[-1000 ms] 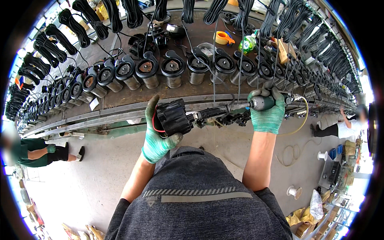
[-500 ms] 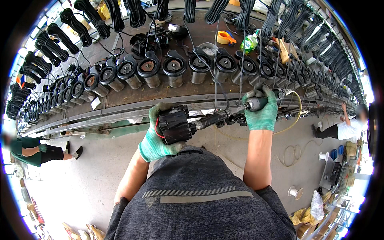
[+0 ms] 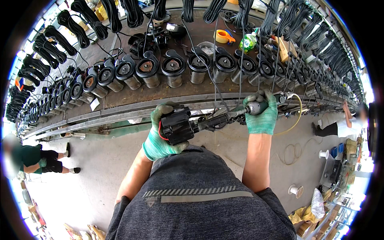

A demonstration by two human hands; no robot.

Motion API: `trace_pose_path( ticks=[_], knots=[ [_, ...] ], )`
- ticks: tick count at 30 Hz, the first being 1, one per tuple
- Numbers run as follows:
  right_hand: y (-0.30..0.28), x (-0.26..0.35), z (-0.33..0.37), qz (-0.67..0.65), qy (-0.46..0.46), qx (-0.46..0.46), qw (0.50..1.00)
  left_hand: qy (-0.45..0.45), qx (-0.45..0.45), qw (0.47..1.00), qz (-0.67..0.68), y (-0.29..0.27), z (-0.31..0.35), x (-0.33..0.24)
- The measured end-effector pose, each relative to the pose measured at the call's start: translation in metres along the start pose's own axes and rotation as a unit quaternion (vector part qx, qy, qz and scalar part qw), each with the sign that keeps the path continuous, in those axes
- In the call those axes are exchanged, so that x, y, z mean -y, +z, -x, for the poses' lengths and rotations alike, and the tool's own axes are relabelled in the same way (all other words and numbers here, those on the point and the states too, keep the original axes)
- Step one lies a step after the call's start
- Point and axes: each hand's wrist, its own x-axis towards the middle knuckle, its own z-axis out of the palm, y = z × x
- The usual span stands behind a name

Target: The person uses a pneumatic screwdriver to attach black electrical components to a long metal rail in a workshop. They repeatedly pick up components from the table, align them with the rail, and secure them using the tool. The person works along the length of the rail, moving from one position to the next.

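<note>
My left hand (image 3: 158,141), in a green glove with a dark palm, is closed around a black ribbed plastic housing (image 3: 179,127) with a red wire looped at its side. My gloved right hand (image 3: 263,116) grips a pneumatic screwdriver (image 3: 255,107) by its body. The tool's long dark shaft (image 3: 218,120) points left at the housing and meets its right side; the exact contact at the tip is hard to make out. A yellowish air hose (image 3: 300,110) runs from the tool's rear end. Both hands are in front of the bench edge.
A long row of metal cylinders with black caps (image 3: 174,69) lines the bench (image 3: 132,95). Bundled black cables (image 3: 133,15) hang above it. Farther back are an orange tape roll (image 3: 222,37) and a green bottle (image 3: 249,42). Two people stand left (image 3: 32,158) and right (image 3: 347,124).
The housing and screwdriver stay joined, with only a slight shift of my hands. At the far left the person has stepped and turned, legs now apart.
</note>
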Motion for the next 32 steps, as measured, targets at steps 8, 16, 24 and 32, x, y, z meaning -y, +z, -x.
trace_pose_path(
  ticks=[8, 16, 24, 32],
  knots=[
    [0.005, 0.003, -0.009, 0.016, -0.035, -0.016, 0.999, 0.016, 0.006, 1.0, 0.008, 0.0, -0.007, 0.006],
    [0.016, 0.007, -0.014, 0.013, -0.013, 0.0, 1.0, 0.033, 0.027, 0.999, 0.014, -0.002, -0.01, 0.006],
    [0.022, 0.005, -0.013, 0.012, -0.019, -0.008, 1.0, 0.0, -0.025, 0.999, 0.044, 0.009, -0.014, -0.009],
    [0.017, 0.009, -0.016, -0.015, -0.031, 0.015, 0.999, 0.048, 0.022, 0.998, 0.021, 0.004, -0.016, 0.002]
  ],
)
